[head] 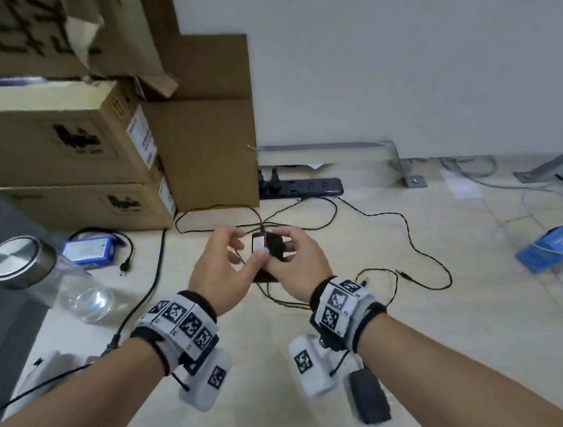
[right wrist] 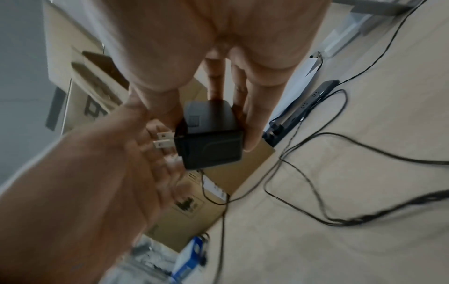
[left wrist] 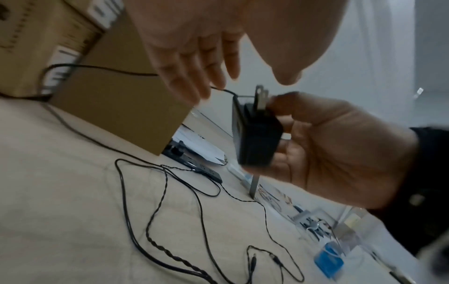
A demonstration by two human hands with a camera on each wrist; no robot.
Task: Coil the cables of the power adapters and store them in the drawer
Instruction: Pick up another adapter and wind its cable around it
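Note:
My right hand (head: 288, 250) grips a small black power adapter (head: 272, 247) above the floor, thumb and fingers on opposite sides. The left wrist view shows the adapter (left wrist: 257, 138) with its two metal prongs pointing up. In the right wrist view the adapter (right wrist: 209, 138) has its prongs aimed at my left hand (right wrist: 136, 163). My left hand (head: 234, 255) hovers beside it with loose fingers (left wrist: 194, 76) and holds nothing. The adapter's thin black cable (head: 417, 250) trails in loops over the floor (left wrist: 157, 201), ending near two barrel plugs (head: 405, 275). No drawer is in view.
Stacked cardboard boxes (head: 73, 145) stand at the left. A black power strip (head: 300, 186) lies by the wall. A blue battery pack (head: 89, 250) and a metal-lidded clear bottle (head: 10, 263) sit at the left. A blue box (head: 552, 246) lies at the right, and a black block (head: 370, 399) below my right wrist.

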